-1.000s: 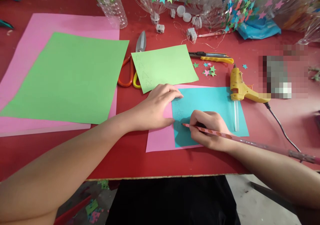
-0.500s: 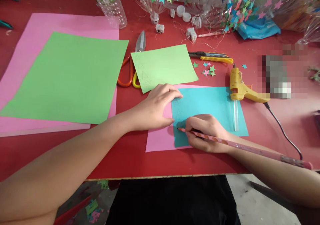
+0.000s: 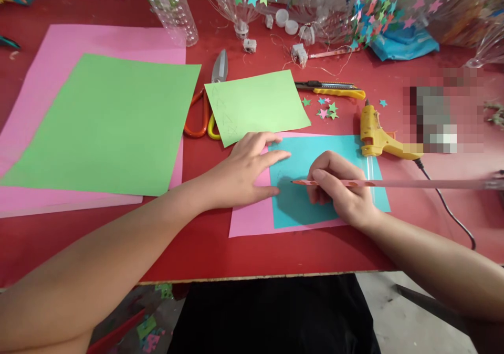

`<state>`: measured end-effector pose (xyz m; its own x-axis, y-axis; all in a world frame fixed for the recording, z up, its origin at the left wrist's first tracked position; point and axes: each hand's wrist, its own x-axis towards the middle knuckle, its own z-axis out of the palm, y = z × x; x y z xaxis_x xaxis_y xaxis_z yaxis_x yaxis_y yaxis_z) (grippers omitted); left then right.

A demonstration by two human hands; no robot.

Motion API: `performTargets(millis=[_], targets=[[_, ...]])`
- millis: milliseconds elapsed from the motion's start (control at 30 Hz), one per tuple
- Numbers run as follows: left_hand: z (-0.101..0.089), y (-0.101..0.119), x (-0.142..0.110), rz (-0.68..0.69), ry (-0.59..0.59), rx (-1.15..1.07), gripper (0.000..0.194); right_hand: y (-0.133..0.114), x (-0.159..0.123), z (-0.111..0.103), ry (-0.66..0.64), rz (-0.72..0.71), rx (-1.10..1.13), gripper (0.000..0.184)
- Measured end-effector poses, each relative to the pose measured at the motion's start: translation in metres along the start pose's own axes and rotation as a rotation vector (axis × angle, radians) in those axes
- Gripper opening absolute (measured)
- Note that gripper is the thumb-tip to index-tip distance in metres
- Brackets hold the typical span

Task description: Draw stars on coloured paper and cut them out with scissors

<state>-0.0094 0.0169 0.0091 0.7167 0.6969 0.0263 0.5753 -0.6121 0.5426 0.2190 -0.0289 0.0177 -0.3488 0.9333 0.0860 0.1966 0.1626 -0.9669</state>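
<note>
My right hand [image 3: 340, 186] grips a long pink pencil [image 3: 409, 184], its tip just over or on the blue paper [image 3: 331, 152]; I cannot tell whether it touches. Faint pencil marks show near the paper's left edge. My left hand [image 3: 254, 173] lies with fingers spread across that left edge, holding nothing. Under the blue sheet is a pink sheet [image 3: 248, 222]. Beyond my left hand lies a light green paper [image 3: 258, 104] with pencilled shapes along its left side. It partly covers scissors [image 3: 219, 68] with orange and yellow handles.
A yellow glue gun [image 3: 370, 131] rests on the blue paper's right edge. Behind are a box cutter [image 3: 338, 89] and small paper stars [image 3: 323, 113]. Large green paper [image 3: 106, 123] lies on pink sheets at left. Plastic bottles [image 3: 169, 12] and star decorations line the back.
My right hand has lifted back and to the right with the pencil, which has swung to nearly level across the view. My left fingers have spread wider on the paper.
</note>
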Motion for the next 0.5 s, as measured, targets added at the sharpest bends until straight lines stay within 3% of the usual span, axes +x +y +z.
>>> performTargets(millis=[100, 267, 500], targets=[[-0.0018, -0.002, 0.0003, 0.019, 0.016, 0.064, 0.058, -0.0049, -0.0007, 0.0008, -0.068, 0.021, -0.053, 0.011], [-0.0056, -0.0042, 0.0008, 0.02, 0.005, 0.109, 0.064, -0.0085, -0.0022, 0.0029, -0.286, -0.062, -0.158, 0.017], [-0.0088, -0.0043, -0.0002, 0.005, -0.056, 0.08, 0.077, -0.0034, -0.0029, 0.0044, -0.345, -0.086, -0.197, 0.016]])
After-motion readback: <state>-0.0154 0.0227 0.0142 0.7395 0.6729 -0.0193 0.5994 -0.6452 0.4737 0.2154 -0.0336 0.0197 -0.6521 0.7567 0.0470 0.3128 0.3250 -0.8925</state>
